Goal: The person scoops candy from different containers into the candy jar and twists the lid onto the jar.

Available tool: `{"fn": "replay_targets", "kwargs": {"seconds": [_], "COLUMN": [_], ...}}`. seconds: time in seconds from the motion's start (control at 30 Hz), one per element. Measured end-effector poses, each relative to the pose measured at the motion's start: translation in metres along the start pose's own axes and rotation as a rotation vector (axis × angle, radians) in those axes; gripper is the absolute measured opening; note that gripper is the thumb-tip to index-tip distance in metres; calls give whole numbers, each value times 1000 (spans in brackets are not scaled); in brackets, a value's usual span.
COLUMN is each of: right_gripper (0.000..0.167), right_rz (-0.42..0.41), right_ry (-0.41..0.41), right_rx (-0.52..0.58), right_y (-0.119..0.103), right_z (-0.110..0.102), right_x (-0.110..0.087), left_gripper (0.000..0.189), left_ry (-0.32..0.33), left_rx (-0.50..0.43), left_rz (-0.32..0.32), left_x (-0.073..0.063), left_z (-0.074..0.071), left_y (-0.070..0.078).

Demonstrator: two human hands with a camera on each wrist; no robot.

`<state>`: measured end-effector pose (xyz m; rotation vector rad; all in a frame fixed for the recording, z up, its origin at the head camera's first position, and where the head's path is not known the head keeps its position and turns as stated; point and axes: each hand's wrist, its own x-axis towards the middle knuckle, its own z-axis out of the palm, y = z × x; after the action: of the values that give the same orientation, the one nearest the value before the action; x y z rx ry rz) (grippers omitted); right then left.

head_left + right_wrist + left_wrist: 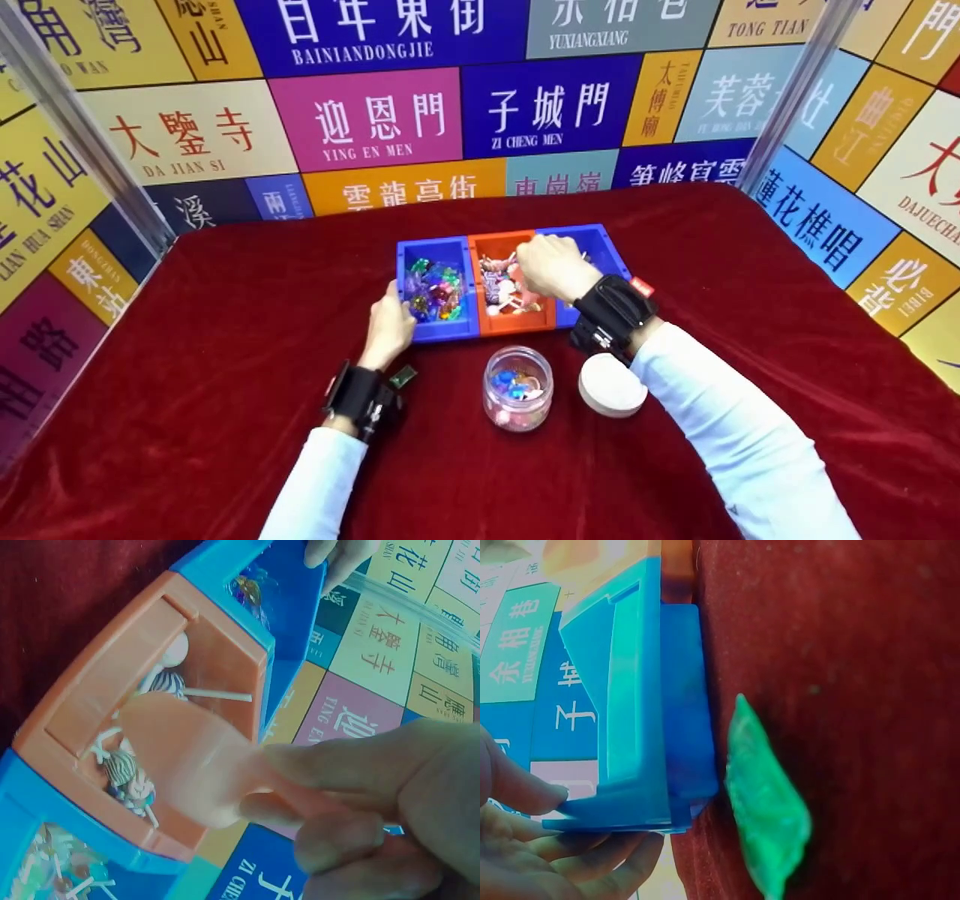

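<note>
In the head view, my left hand point(390, 322) is at the left end of a row of three joined bins. Its thumb and fingers pinch the rim of the left blue bin point(442, 330), which holds shiny, colourful wrapped pieces. My right hand point(559, 264) is over the middle orange bin point(517, 324), partly hiding it and the right blue bin point(600, 231). Between its thumb and fingers it grips a pale pink scoop point(191, 754), whose bowl covers part of the orange bin. Miniature lollipops point(120, 769), some striped, lie in that bin.
A clear open jar point(517, 414) with small colourful pieces stands in front of the bins. Its white lid point(613, 384) lies to the right. A small green piece point(403, 376) rests on the dark red cloth point(247, 360) near my left wrist. A lettered wall point(375, 120) rises behind.
</note>
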<state>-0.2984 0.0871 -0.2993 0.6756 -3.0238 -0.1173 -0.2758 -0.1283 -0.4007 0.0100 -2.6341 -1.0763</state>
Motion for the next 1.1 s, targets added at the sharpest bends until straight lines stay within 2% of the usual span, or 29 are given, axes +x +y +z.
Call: {"fn": "replay_targets", "kwargs": {"seconds": [0.1,0.17,0.37,0.5,0.73,0.87,1.1], "right_gripper": [12,11,16,14,15,17,17], "right_rz": [-1,-36,-172,-213,-259,-237,-105], "right_ry": [-5,7,155,237,289,237,-31], "right_rx": [-44,-65,-174,-235,-353,-356,-156], "right_y": [0,0,-1,-2,-12,-17,-16], "right_z": [0,1,18,27,32,32,20], "right_x": [2,3,6,6,5,5,13], "left_gripper": [41,42,42,43,43,42,41], "left_ry": [-2,-2,-8,-16,-6,1,-2], "left_rx": [8,8,-3,-9,2,1,2], "left_rz": [-5,-7,-12,-15,-14,-8,3], "left_x": [1,1,0,0,0,0,-1], "left_z": [-1,-2,-3,-2,-2,-2,-1], "left_y": [0,0,0,0,0,0,0]}}
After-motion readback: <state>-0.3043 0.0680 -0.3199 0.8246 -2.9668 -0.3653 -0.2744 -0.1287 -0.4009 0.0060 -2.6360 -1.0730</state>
